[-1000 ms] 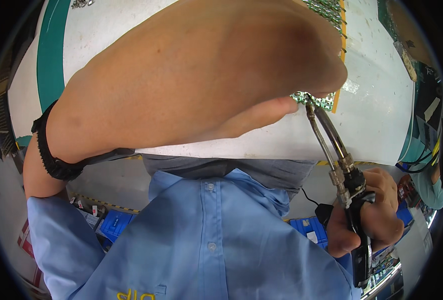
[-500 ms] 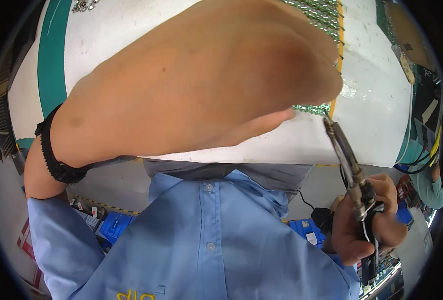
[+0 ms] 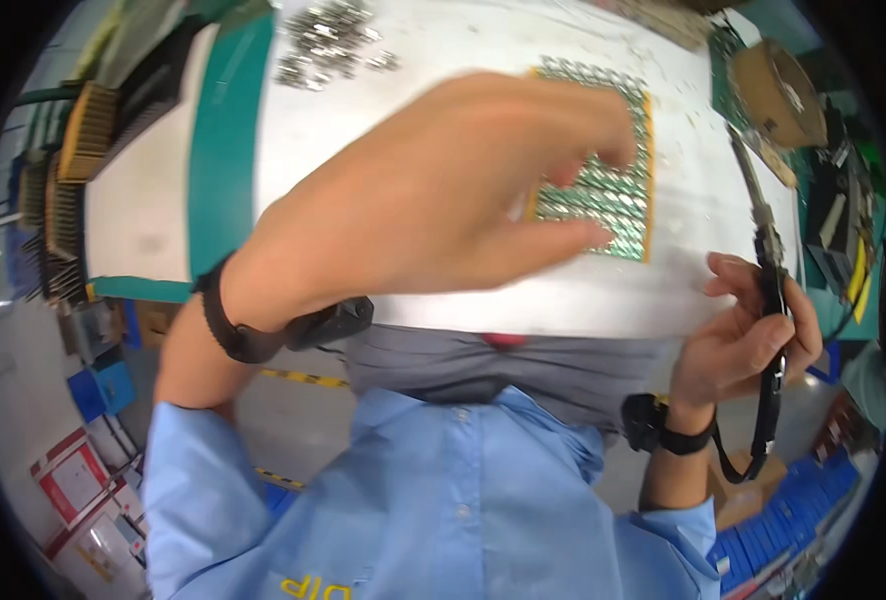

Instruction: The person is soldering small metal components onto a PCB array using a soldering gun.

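Note:
A green circuit board panel (image 3: 618,185) with rows of shiny metal parts and orange side edges lies on the white work surface. Over its left part hovers my left hand (image 3: 463,180), slightly blurred, thumb and fingers spread apart, with nothing visible between them. It hides part of the panel; whether it touches the board I cannot tell. At the right edge of the surface, my right hand (image 3: 748,335) is wrapped round the black handle of a soldering iron (image 3: 763,230). The iron's slender metal shaft points away from me, to the right of the panel.
Small loose metal parts (image 3: 328,45) are heaped at the far left of the white surface (image 3: 443,310). A brown cardboard ring (image 3: 778,95) stands at the far right. Orange and dark racks (image 3: 68,170) stand at left; blue bins (image 3: 783,530) sit low at right.
My left hand has drawn back and lower from the camera, uncovering more of the panel and the metal heap. My right hand has moved up and the iron now points farther away. The view has shifted.

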`<action>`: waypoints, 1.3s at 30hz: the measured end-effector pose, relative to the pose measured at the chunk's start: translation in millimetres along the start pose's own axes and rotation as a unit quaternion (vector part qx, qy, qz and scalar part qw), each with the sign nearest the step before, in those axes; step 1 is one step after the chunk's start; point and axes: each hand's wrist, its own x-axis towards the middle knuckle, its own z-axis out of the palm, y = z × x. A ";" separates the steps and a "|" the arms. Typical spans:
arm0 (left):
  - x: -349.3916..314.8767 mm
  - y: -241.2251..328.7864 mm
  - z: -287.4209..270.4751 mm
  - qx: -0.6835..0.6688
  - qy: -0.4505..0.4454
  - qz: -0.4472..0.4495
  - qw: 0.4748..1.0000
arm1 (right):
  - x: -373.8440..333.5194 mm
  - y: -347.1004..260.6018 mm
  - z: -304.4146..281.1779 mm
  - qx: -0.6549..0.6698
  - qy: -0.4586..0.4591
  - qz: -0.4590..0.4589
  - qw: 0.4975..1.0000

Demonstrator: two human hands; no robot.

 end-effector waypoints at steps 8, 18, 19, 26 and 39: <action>-53.4 -49.3 -62.5 0.102 0.193 -0.237 0.947 | -2.3 -3.7 8.3 -0.032 -0.060 0.009 0.998; -23.8 -50.3 -72.5 0.191 0.074 -0.179 0.962 | -5.9 -1.3 1.3 -0.051 -0.080 -0.037 0.995; -26.3 -47.3 -74.9 0.193 0.093 -0.172 0.962 | -6.3 -1.1 0.6 -0.053 -0.081 -0.039 0.995; -30.8 -50.5 -59.2 0.197 0.105 -0.158 0.962 | -8.3 -1.2 0.8 -0.055 -0.080 -0.039 0.995; -4.1 -58.0 -53.4 0.315 0.020 -0.057 0.947 | -4.5 -4.8 2.3 -0.028 -0.082 -0.021 0.996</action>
